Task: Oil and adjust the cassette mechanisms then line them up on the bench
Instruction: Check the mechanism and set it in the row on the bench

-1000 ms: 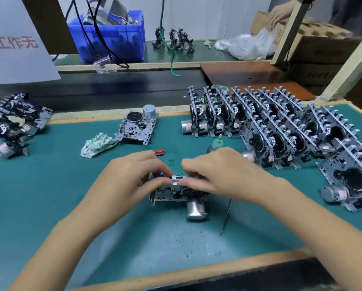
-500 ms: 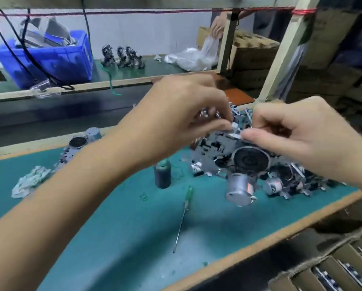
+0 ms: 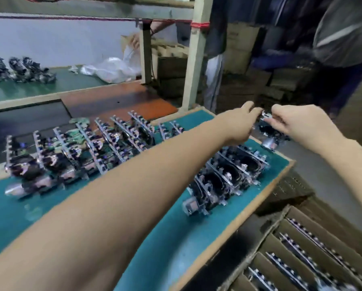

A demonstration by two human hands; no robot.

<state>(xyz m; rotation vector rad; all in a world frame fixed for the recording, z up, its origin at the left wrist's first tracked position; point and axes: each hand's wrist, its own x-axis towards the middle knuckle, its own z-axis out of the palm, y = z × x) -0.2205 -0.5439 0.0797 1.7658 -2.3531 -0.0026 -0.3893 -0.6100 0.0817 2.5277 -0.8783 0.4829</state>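
Hands were stretched far out to the right end of the bench (image 3: 175,246), and both were on one cassette mechanism (image 3: 269,131). The left hand (image 3: 237,124) pinched the left end of its upper edge with curled fingers; the right hand (image 3: 299,124) pinched the right end of the same edge in the same way. So both grips were closed on the mechanism. It was held at the far right corner of the green bench mat, just behind the last unit of the right row (image 3: 228,177). Its round metal motor (image 3: 269,143) pointed down and toward the camera. I could not tell if its lower edge touched the mat or was a little above it, because the picture was blurred there.

The right row stood on edge along the right side of the mat, the units close one behind another, with a motor at the near end. A longer left row (image 3: 81,150) of the same mechanisms stood on edge across the back of the mat, partly hidden by the left forearm.

Below the bench edge, at the lower right, a cardboard box with dividers (image 3: 301,253) held more mechanisms in its slots. On the far bench three dark mechanisms (image 3: 18,70) stood beside a white plastic bag (image 3: 113,70). Another person's hand (image 3: 135,42) was at a carton behind a wooden post (image 3: 193,53).
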